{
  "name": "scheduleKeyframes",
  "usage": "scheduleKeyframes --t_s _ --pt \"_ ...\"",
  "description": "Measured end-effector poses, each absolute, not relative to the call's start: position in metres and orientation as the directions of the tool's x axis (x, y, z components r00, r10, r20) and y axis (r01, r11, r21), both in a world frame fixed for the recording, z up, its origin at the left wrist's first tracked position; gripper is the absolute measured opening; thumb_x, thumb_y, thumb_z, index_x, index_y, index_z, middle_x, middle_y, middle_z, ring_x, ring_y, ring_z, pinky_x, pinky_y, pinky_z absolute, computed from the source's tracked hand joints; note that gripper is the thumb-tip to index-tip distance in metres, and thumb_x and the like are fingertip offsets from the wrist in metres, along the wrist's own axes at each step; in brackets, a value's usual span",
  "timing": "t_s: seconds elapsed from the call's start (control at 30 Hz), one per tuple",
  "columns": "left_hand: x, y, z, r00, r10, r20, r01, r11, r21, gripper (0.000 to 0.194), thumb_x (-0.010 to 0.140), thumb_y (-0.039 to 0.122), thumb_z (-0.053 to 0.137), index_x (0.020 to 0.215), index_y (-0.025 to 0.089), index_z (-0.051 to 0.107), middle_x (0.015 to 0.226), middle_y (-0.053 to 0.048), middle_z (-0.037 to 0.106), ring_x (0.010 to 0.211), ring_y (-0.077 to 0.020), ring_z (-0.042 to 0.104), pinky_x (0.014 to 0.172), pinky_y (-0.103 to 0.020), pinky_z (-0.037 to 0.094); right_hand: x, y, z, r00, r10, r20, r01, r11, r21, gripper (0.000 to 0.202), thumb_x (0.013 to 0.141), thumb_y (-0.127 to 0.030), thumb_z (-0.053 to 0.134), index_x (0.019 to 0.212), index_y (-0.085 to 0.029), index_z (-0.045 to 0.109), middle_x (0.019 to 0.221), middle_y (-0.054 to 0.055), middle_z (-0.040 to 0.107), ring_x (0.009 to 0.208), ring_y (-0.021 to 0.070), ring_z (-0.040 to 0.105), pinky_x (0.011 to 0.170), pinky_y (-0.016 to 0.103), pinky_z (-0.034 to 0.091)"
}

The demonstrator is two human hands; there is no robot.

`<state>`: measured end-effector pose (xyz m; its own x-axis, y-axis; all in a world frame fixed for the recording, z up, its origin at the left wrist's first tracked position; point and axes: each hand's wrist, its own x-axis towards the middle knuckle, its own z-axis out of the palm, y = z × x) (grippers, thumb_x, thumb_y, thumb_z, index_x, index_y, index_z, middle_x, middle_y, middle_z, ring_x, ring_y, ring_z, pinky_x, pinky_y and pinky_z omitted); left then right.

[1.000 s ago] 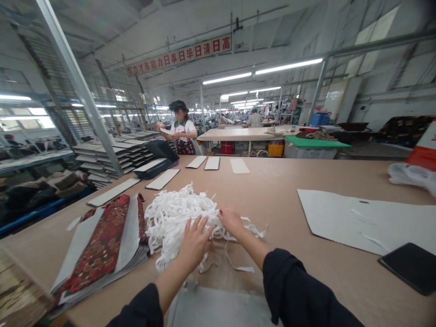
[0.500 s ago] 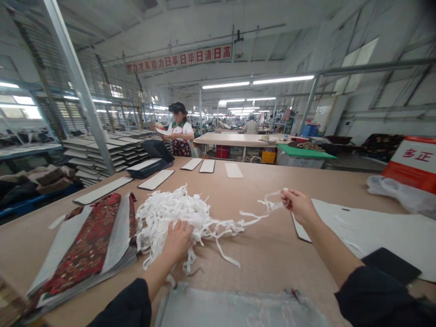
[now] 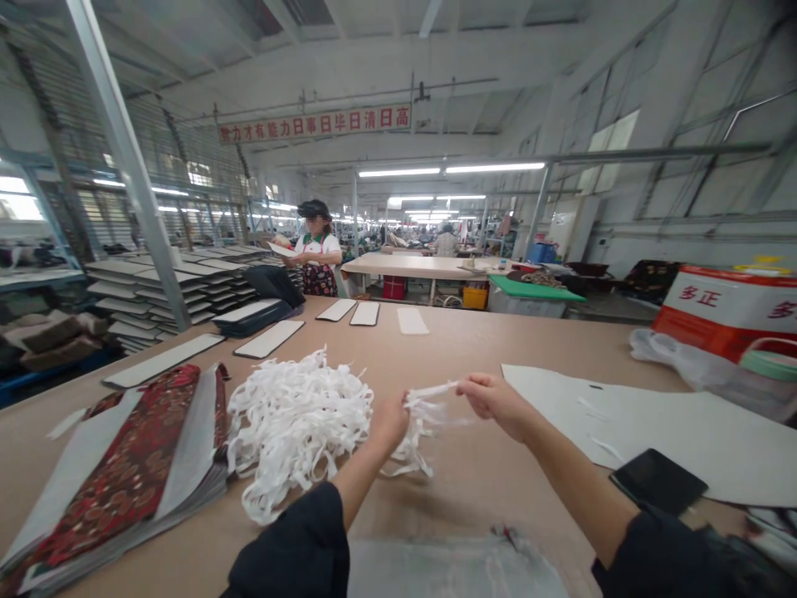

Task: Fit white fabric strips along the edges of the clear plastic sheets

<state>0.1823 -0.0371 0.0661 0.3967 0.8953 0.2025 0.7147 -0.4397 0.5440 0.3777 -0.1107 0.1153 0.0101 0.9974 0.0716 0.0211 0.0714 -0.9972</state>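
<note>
Several white strips [image 3: 427,405] stretch between the left hand [image 3: 389,422], closed around a bunch, and the right hand [image 3: 495,403], pinching their ends, just right of a tangled white pile [image 3: 295,423]. At right, a red-and-white box [image 3: 703,320] and a green-lidded tub [image 3: 775,378], contents unclear, stand near a plastic bag [image 3: 660,357]. Farther off, a green board [image 3: 535,287] covers a grey bin [image 3: 523,304] near a yellow crate [image 3: 475,297]. Patterned cloth [image 3: 134,465] lies left of the pile on the brown table [image 3: 529,336]. Beyond, a co-worker [image 3: 320,253] holds a pale sheet [image 3: 283,250]; a red-lettered banner [image 3: 317,124] hangs overhead.
</note>
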Motion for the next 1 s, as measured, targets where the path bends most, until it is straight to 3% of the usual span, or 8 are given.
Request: scheduleKeyframes --t_s 0.1,0.23,0.37,0.53,0.67,0.8,0.9,1.0 --pt "0.155 -0.013 0.075 0.261 0.943 0.207 0.798 -0.331 0.503 0.027 0.079 0.013 0.035 0.099 0.016 0.053 0.097 -0.010 0.062 0.094 -0.0223 0.056 0.077 -0.032 0.040 0.440 -0.112 0.104 0.340 0.937 0.079 -0.250 0.171 -0.953 0.023 0.062 -0.031 0.067 0.064 -0.016 0.051 0.041 -0.012 0.024 0.036 0.0025 0.016 0.036 0.018 0.011" --pt "0.124 0.013 0.082 0.140 0.977 0.163 0.864 -0.201 0.462 0.030 0.081 0.011 0.029 0.101 0.012 0.052 0.100 -0.016 0.059 0.099 -0.0270 0.054 0.081 -0.039 0.039 0.490 -0.121 0.086 0.482 0.872 0.079 -0.306 0.252 -0.918 0.022 0.064 -0.032 0.064 0.070 -0.018 0.049 0.041 -0.013 0.020 0.035 0.0033 0.016 0.034 0.017 0.013" --pt "0.125 0.018 0.084 0.206 0.975 0.080 0.862 -0.220 0.458 0.034 0.075 0.008 0.040 0.106 0.007 0.052 0.107 -0.021 0.056 0.105 -0.0315 0.050 0.087 -0.045 0.036 0.470 -0.127 0.082 0.334 0.941 0.050 -0.338 0.169 -0.926 0.025 0.066 -0.029 0.066 0.082 -0.015 0.053 0.043 -0.012 0.027 0.034 0.0023 0.020 0.034 0.015 0.012" --pt "0.145 -0.006 0.098 0.488 0.873 0.022 0.706 -0.410 0.578 0.071 0.057 0.009 0.064 0.124 0.010 0.041 0.131 -0.016 0.041 0.121 -0.0260 0.037 0.099 -0.033 0.027 0.417 -0.135 0.092 0.111 0.992 0.057 -0.379 0.095 -0.920 0.028 0.069 -0.030 0.066 0.090 -0.015 0.055 0.044 -0.011 0.030 0.036 0.0009 0.019 0.036 0.015 0.012" --pt "0.160 -0.058 0.109 0.676 0.737 -0.019 0.519 -0.457 0.722 0.051 0.069 0.036 0.062 0.116 0.018 0.053 0.117 -0.006 0.056 0.107 -0.0186 0.050 0.090 -0.026 0.037 0.373 -0.151 0.095 -0.021 1.000 0.020 -0.415 0.010 -0.910 0.030 0.070 -0.032 0.065 0.091 -0.014 0.055 0.042 -0.012 0.028 0.035 0.0005 0.014 0.036 0.015 0.009" --pt "0.172 -0.110 0.107 0.713 0.701 0.016 0.063 -0.086 0.994 0.044 0.074 0.047 0.055 0.103 0.015 0.061 0.096 -0.007 0.063 0.088 -0.0177 0.056 0.076 -0.028 0.041 0.327 -0.170 0.086 -0.141 0.990 -0.022 -0.404 -0.078 -0.911 0.028 0.072 -0.037 0.064 0.086 -0.015 0.052 0.039 -0.013 0.029 0.033 0.0007 0.014 0.035 0.016 0.008" --pt "0.168 -0.127 0.103 0.532 0.847 0.024 -0.186 0.089 0.979 0.042 0.068 0.048 0.062 0.089 0.012 0.064 0.083 -0.006 0.062 0.070 -0.0132 0.054 0.069 -0.026 0.040 0.301 -0.184 0.073 -0.197 0.980 -0.040 -0.349 -0.108 -0.931 0.029 0.075 -0.042 0.059 0.084 -0.016 0.050 0.037 -0.012 0.033 0.030 0.0013 0.016 0.033 0.017 0.009" --pt "0.154 -0.128 0.100 0.461 0.886 -0.049 -0.166 0.140 0.976 0.041 0.064 0.050 0.065 0.077 0.011 0.064 0.070 -0.003 0.058 0.059 -0.0101 0.049 0.062 -0.025 0.037 0.283 -0.196 0.062 -0.243 0.968 -0.065 -0.313 -0.142 -0.939 0.031 0.077 -0.044 0.056 0.088 -0.016 0.049 0.036 -0.011 0.039 0.027 0.0022 0.021 0.031 0.016 0.011"
